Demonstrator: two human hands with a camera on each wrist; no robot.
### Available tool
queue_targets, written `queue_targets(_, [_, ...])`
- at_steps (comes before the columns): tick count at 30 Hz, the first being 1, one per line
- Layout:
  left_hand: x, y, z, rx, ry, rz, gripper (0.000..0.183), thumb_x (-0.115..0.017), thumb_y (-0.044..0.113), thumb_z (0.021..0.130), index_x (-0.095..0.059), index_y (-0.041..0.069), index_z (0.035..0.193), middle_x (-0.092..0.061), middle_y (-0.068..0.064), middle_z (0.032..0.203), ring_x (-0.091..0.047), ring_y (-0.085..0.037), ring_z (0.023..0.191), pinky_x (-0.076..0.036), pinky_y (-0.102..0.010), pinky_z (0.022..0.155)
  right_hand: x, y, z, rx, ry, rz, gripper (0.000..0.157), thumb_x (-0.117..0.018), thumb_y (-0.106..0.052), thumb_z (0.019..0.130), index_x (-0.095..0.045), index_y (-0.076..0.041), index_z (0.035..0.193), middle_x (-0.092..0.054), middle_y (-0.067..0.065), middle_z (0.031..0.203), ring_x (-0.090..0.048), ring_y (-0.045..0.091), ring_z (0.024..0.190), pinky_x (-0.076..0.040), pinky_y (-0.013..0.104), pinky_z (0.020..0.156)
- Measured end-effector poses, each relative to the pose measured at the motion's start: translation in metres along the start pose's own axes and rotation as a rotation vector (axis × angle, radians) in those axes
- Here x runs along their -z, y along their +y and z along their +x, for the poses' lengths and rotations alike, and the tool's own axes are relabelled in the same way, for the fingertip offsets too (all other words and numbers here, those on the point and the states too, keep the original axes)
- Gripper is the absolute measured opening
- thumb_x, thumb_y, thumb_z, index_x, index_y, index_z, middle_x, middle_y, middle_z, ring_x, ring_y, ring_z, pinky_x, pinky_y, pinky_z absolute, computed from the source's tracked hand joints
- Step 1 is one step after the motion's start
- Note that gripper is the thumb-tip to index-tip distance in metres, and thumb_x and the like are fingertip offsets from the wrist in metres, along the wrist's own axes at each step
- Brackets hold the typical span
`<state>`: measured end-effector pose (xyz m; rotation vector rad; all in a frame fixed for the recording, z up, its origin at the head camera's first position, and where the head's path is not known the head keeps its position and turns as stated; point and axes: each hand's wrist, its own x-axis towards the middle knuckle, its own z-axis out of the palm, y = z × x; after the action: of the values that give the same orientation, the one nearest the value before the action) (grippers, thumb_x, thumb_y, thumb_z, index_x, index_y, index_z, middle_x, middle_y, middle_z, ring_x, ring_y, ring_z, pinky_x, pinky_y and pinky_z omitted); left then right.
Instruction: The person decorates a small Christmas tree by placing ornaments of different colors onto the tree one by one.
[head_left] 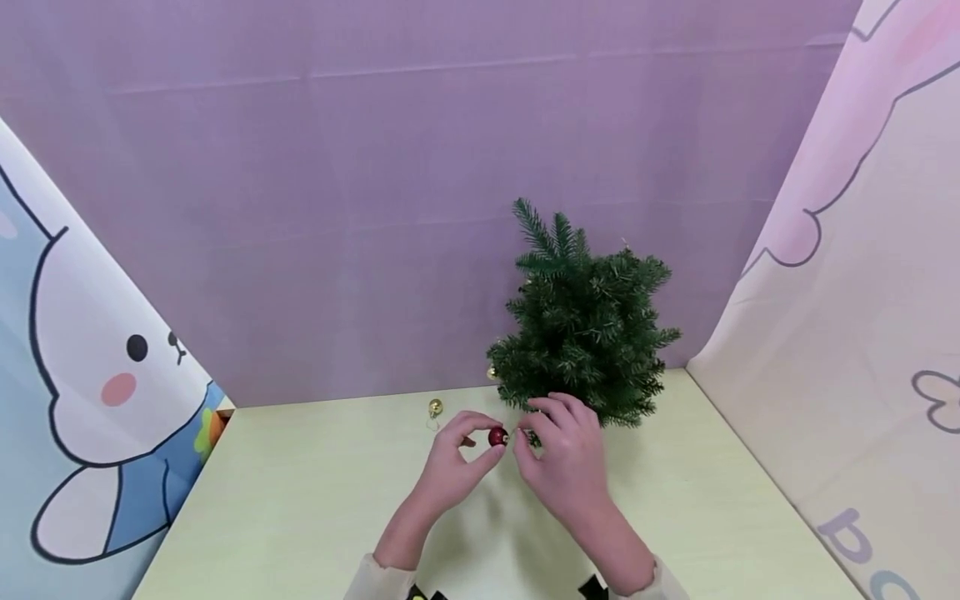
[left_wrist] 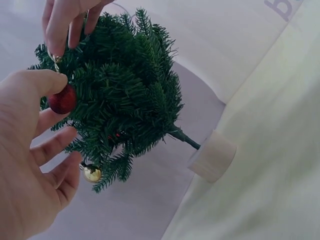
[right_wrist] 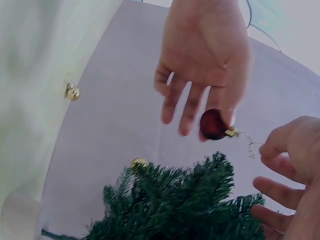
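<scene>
Between the thumb and forefinger of my left hand (head_left: 459, 462) is a red Christmas bauble (head_left: 497, 436) with a gold cap. My right hand (head_left: 566, 454) is beside it, pinching the thin wire hook (right_wrist: 251, 145) that comes off the cap, as the right wrist view shows. Both hands are in front of a small green Christmas tree (head_left: 588, 333), held above the table. In the left wrist view the tree stands on a pale round base (left_wrist: 214, 156), and a gold bauble (left_wrist: 92, 173) hangs from a lower branch.
Another gold bauble (head_left: 435, 407) with a wire hook lies on the pale table (head_left: 300, 500), left of the tree. Behind the table hangs a purple cloth (head_left: 337, 208). Printed cloths, one with a cartoon animal (head_left: 112, 358), flank both sides.
</scene>
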<state>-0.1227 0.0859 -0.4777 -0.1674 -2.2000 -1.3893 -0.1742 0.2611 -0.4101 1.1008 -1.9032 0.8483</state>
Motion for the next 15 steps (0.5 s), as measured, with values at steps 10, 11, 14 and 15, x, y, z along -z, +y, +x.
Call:
queue_targets(10, [-0.002, 0.021, 0.008, -0.139, 0.026, 0.069, 0.023, -0.074, 0.025, 0.089, -0.071, 0.025, 0.112, -0.061, 0.012, 0.114, -0.050, -0.014, 0.111, -0.044, -0.043, 0.088, 0.002, 0.000, 0.005, 0.026, -0.092, -0.048, 0.003, -0.076, -0.009, 0.074, -0.073, -0.010, 0.074, -0.070, 0.006, 0.089, -0.060, 0.030, 0.095, -0.050, 0.046, 0.073])
queue_targets(11, [-0.002, 0.023, 0.010, -0.153, 0.030, 0.078, 0.019, -0.074, 0.023, 0.088, -0.073, 0.024, 0.107, -0.061, 0.012, 0.112, -0.050, -0.014, 0.111, -0.043, -0.043, 0.089, 0.003, 0.000, 0.005, 0.030, -0.095, -0.050, 0.003, -0.076, -0.010, 0.075, -0.073, -0.010, 0.075, -0.070, 0.005, 0.089, -0.060, 0.030, 0.095, -0.050, 0.046, 0.073])
queue_targets(14, [0.000, 0.027, 0.017, -0.201, 0.037, 0.106, 0.008, -0.076, 0.018, 0.086, -0.076, 0.021, 0.094, -0.063, 0.006, 0.107, -0.052, -0.015, 0.109, -0.043, -0.043, 0.090, 0.004, 0.000, 0.007, 0.038, -0.103, -0.061, 0.003, -0.077, -0.011, 0.075, -0.074, -0.010, 0.076, -0.070, 0.005, 0.089, -0.060, 0.030, 0.095, -0.050, 0.046, 0.072])
queue_targets(15, [0.000, 0.027, 0.019, -0.213, 0.039, 0.114, 0.006, -0.076, 0.017, 0.086, -0.076, 0.021, 0.091, -0.064, 0.005, 0.106, -0.052, -0.015, 0.108, -0.043, -0.043, 0.090, 0.004, 0.000, 0.007, 0.040, -0.103, -0.063, 0.003, -0.077, -0.011, 0.076, -0.074, -0.010, 0.077, -0.070, 0.005, 0.089, -0.060, 0.030, 0.095, -0.050, 0.046, 0.072])
